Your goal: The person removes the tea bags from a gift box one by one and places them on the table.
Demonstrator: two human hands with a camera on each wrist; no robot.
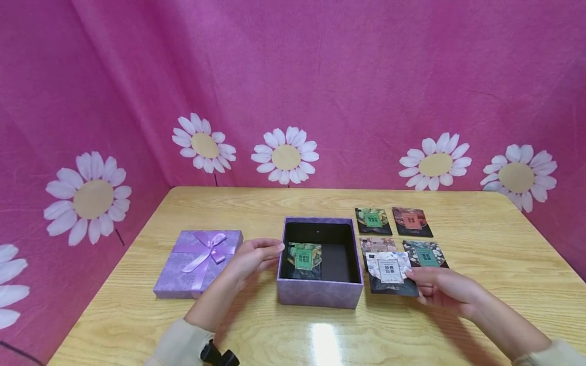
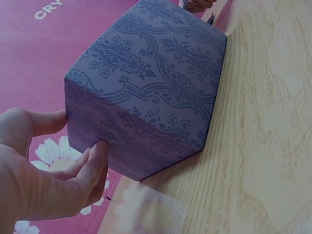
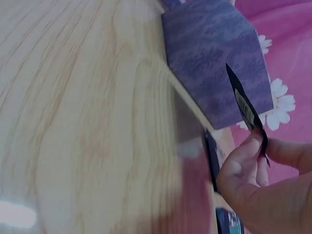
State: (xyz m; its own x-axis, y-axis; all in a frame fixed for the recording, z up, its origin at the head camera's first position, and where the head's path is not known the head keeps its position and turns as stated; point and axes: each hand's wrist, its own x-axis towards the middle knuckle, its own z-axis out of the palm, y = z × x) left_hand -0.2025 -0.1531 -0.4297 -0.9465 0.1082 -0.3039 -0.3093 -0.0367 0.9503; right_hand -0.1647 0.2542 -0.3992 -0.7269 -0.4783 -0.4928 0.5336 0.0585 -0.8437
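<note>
In the head view, my right hand (image 1: 446,291) pinches a tea sachet (image 1: 390,277) with a white floral top and black bottom. The right wrist view has this sachet (image 3: 242,105) nearly edge-on, held between thumb and fingers. An open purple box (image 1: 318,294) with a black inside stands to its left. Inside, at the left, leans a green-labelled sachet (image 1: 304,258). My left hand (image 1: 254,258) holds the box's left side: in the left wrist view, the thumb meets the rim and the fingertips (image 2: 101,147) rest against the patterned outer wall.
Right of the box lie a green sachet (image 1: 373,220), a red one (image 1: 411,221), a pink one (image 1: 376,244), partly covered by the held sachet, and a teal-labelled one (image 1: 427,253). A purple lid (image 1: 183,269) with a ribbon bow lies left on the wooden table (image 1: 265,335).
</note>
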